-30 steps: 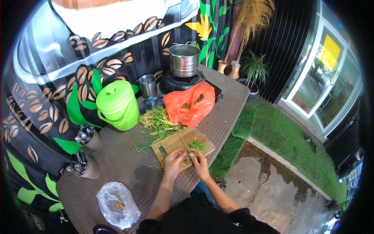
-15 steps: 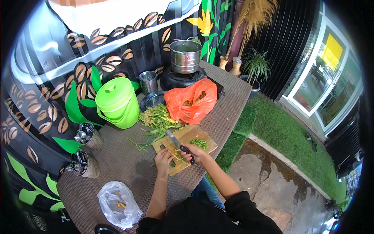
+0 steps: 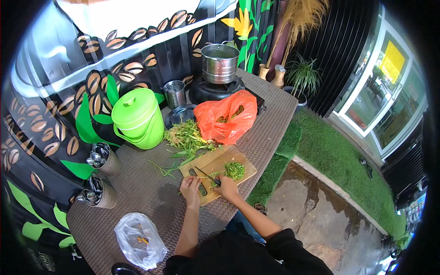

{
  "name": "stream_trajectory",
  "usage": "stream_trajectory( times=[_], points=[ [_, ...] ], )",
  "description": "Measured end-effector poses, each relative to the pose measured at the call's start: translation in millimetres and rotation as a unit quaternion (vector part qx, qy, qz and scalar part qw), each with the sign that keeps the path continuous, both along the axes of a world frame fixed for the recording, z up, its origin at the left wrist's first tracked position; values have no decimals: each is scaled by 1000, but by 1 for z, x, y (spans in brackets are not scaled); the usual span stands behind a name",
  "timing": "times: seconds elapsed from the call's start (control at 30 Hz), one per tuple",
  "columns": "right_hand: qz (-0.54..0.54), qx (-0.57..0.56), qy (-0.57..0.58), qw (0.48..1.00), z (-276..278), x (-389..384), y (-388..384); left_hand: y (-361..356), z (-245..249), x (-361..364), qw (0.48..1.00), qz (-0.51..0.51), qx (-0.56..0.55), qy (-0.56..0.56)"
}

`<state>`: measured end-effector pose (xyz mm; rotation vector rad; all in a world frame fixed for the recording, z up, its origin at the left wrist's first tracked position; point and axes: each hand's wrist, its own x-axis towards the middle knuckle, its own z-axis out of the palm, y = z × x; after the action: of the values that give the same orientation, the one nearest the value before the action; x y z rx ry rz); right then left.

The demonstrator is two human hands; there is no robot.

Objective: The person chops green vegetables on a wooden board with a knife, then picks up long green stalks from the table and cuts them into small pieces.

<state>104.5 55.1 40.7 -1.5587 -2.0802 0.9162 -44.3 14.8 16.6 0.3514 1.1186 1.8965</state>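
My right hand (image 3: pixel 227 188) is wrapped round the handle of a knife (image 3: pixel 206 174), its blade low over the wooden cutting board (image 3: pixel 213 160) and pointing up and left. My left hand (image 3: pixel 190 189), fingers pinched at the board's left end, has thin green stems (image 3: pixel 204 177) at its fingertips, partly hidden by the fingers. A small heap of chopped greens (image 3: pixel 235 170) lies on the right part of the board, beyond my right hand. Just past the board's far edge rests a loose pile of leafy greens (image 3: pixel 188 139), with a few stray stalks to its left.
An orange plastic bag (image 3: pixel 227 119) lies behind the board. Farther back, a steel pot (image 3: pixel 220 64) stands on a stove (image 3: pixel 208 92). A green lidded bucket (image 3: pixel 138 120), a steel cup (image 3: pixel 174 95) and cutlery holders (image 3: pixel 104 196) line the wall side. A clear plastic bag (image 3: pixel 140 240) sits near me.
The knife has come down and its blade has turned toward the left, closer to my left fingers. My right hand has shifted slightly with it; the left hand has barely moved.
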Motion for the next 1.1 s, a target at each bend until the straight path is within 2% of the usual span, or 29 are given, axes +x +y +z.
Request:
stream_trajectory(
  times=[0.07, 0.17, 0.27, 0.47, 0.57, 0.7, 0.77, 0.87, 0.97, 1.1],
  points=[
    [-12, -10, -73, 997, -1, -6, 1, -3, 3, -1, 1000, 17, -12, -18],
    [-18, -15, -114, 993, -5, -10, 11, -6, -1, -6, 999, 34, -13, -22],
    [-37, -12, -92, 995, -16, -10, 24, -10, 1, -10, 999, 29, -21, -22],
    [-5, 34, -50, 998, 22, -6, 40, -11, 0, -12, 999, 28, -23, -32],
    [-23, 73, -68, 995, 53, -13, 46, -9, -8, -13, 999, 30, -1, -36],
    [8, 115, -76, 990, 47, -19, 68, -12, 5, -8, 999, 39, -4, -38],
    [14, 113, -121, 986, 39, -22, 73, -13, 3, -9, 999, 29, -11, -42],
    [67, 81, -53, 993, 36, -20, 60, -14, 3, -11, 997, 40, -57, -41],
    [133, 94, -28, 986, 17, -18, 49, -15, 2, -10, 997, 48, -34, -52],
    [110, 149, 0, 983, -5, -24, 47, -13, -3, -9, 998, 27, 1, -55]
  ],
)
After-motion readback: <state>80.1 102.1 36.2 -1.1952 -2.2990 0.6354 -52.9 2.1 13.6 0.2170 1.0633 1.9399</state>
